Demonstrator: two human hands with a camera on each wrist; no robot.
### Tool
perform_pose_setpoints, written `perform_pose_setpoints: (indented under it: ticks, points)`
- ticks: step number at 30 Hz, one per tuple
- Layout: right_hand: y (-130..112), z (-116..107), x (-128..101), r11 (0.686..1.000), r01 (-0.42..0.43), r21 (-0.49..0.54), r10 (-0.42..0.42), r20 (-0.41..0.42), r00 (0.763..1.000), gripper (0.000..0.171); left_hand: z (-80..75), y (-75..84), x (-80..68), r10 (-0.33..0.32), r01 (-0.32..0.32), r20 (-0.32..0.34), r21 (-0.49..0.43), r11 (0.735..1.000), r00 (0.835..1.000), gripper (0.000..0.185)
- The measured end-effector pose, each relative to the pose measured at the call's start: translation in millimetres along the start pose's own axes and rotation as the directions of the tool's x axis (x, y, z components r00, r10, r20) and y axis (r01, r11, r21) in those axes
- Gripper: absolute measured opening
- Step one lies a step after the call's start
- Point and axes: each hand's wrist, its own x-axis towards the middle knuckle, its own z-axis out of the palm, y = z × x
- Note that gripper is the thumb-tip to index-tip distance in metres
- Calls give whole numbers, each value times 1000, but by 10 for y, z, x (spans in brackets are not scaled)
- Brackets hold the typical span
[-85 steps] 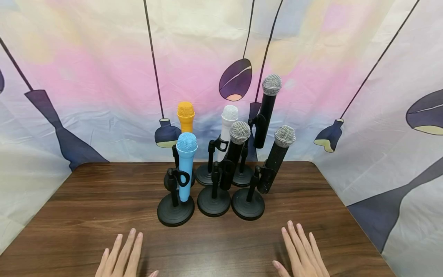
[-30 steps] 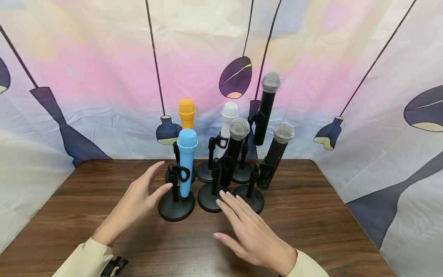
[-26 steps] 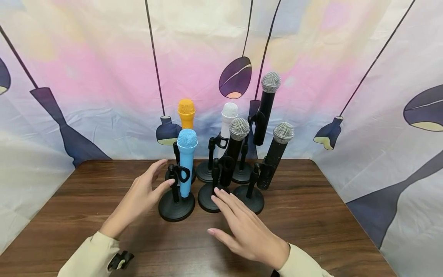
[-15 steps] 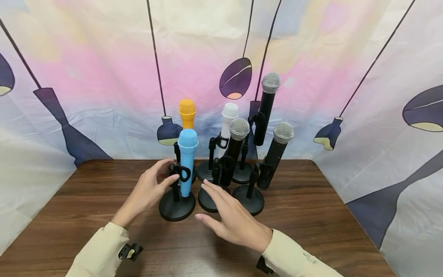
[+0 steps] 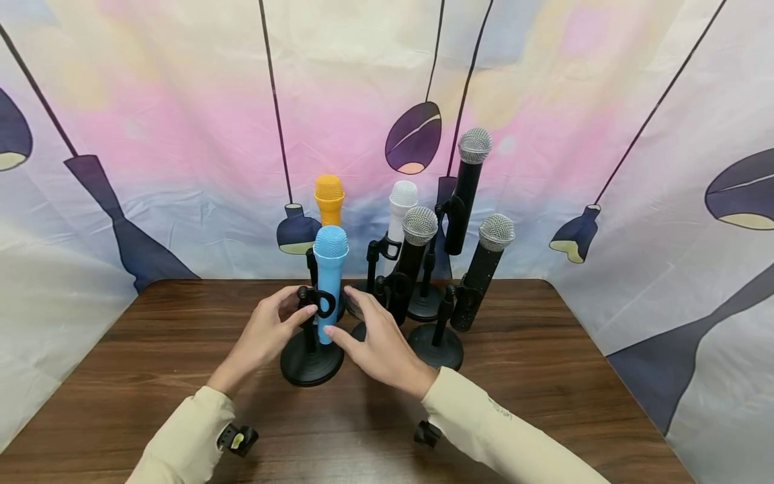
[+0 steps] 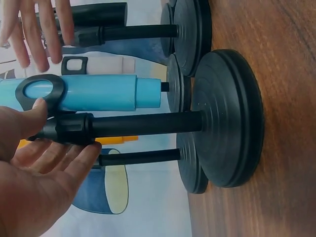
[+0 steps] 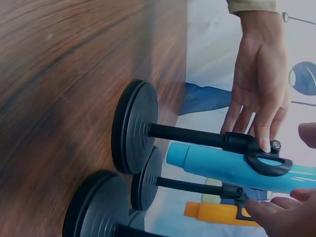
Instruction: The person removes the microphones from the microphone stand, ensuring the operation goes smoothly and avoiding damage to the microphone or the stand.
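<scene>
The blue microphone (image 5: 329, 275) is held in the clip of its black stand (image 6: 148, 125), near the front of the table (image 5: 514, 430). The left hand (image 5: 261, 336), left of the blue microphone, grips the top of the post with thumb and curled fingers. The right hand (image 5: 381, 344), right of the blue microphone, has extended fingers and holds nothing; whether its thumb touches the body cannot be determined.

Behind the blue microphone, the orange microphone (image 5: 329, 199) is partly hidden. To its right, the front black microphone (image 5: 406, 279) covers part of the white microphone (image 5: 399, 218), and the right hand obscures stand bases. The left wrist view cuts off the head of the blue microphone; the right wrist view crops the right hand.

The tabletop is dark brown wood grain. Beyond the blue microphone hangs a creased pastel backdrop (image 5: 199, 134) printed with dark lamps.
</scene>
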Motion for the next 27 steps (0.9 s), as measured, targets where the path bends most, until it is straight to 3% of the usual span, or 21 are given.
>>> perform_pose_setpoints:
  ticks: [8,12,16,23,27]
  points:
    - [38,131,275,982,-78,174,90,-61,994,70,28,-53,-6,-12,12,9,-30,999,1000,42]
    - [101,199,377,946,-127,297,156,-75,985,69,57,-105,-23,-5,6,24,-55,998,1000,40]
    - [173,260,435,916,-97,389,141,-87,986,64,89,-152,-35,11,-10,18,-71,997,1000,42]
    - [281,307,467,950,54,307,-6,-154,988,45,120,-195,-64,5,-6,-15,-97,995,1000,47]
    - [307,300,460,955,81,284,-38,-153,987,42,122,-210,-72,28,-30,-22,-91,995,999,46]
